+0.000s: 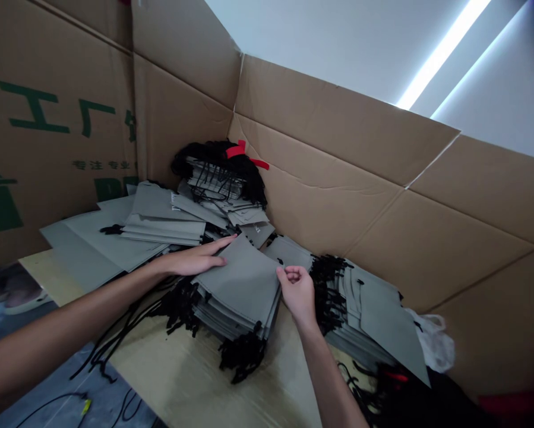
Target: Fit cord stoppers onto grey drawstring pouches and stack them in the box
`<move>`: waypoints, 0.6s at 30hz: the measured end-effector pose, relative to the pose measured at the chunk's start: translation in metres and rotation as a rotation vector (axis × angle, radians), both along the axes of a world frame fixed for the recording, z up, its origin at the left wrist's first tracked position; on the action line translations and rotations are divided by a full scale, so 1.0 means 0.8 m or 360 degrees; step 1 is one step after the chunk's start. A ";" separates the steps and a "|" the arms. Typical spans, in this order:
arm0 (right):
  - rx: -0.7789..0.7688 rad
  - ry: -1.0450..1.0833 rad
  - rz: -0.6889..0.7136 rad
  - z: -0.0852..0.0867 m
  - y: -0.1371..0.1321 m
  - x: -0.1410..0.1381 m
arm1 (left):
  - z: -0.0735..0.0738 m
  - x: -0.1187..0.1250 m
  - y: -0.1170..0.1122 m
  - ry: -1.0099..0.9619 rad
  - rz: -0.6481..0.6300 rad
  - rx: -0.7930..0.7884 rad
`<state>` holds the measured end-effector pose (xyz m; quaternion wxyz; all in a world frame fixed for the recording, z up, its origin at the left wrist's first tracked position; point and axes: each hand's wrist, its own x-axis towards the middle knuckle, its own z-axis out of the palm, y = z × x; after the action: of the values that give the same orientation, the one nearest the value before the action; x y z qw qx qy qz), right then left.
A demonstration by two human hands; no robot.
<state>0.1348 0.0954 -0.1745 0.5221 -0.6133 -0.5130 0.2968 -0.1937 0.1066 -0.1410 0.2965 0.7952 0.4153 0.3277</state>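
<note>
A stack of grey flat bags [240, 279] with black cord ends bunched along its edges lies on the board in front of me. My left hand [198, 257] rests along the stack's left side, fingers stretched out and thumb on the top bag. At the right corner of that bag, my right hand [299, 291] is closed, thumb and index finger pinched on the edge by a small black cord knot. The other fingers of this hand curl inward. How many layers the pinch takes in, I cannot tell.
More grey bags [164, 208] lie in loose piles behind and left. A taller pile with black cords [222, 169] and a red strip stands in the corner. Another stack [369, 303] sits right, near a white plastic bag [436, 342]. Cardboard walls [329, 137] enclose the board [182, 374].
</note>
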 end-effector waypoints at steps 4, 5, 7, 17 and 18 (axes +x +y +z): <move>0.0181 0.0131 -0.0035 -0.014 -0.008 -0.011 | 0.004 0.001 -0.006 -0.0044 -0.0096 -0.0124; 0.0204 0.0185 0.0006 -0.018 -0.011 -0.015 | 0.004 0.001 -0.007 -0.0043 -0.0116 -0.0151; 0.0222 0.0303 0.0107 -0.028 -0.017 -0.024 | 0.005 0.001 -0.008 -0.0027 -0.0157 -0.0206; 0.0203 0.0776 0.0231 -0.058 -0.013 -0.040 | -0.013 -0.013 -0.009 -0.0046 -0.0108 -0.0336; 0.0218 0.0790 0.0244 -0.058 -0.012 -0.041 | -0.014 -0.013 -0.009 -0.0057 -0.0094 -0.0333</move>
<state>0.1020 0.0860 -0.2213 0.6481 -0.4444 -0.4332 0.4414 -0.2043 0.0993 -0.1524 0.3949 0.7657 0.4182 0.2878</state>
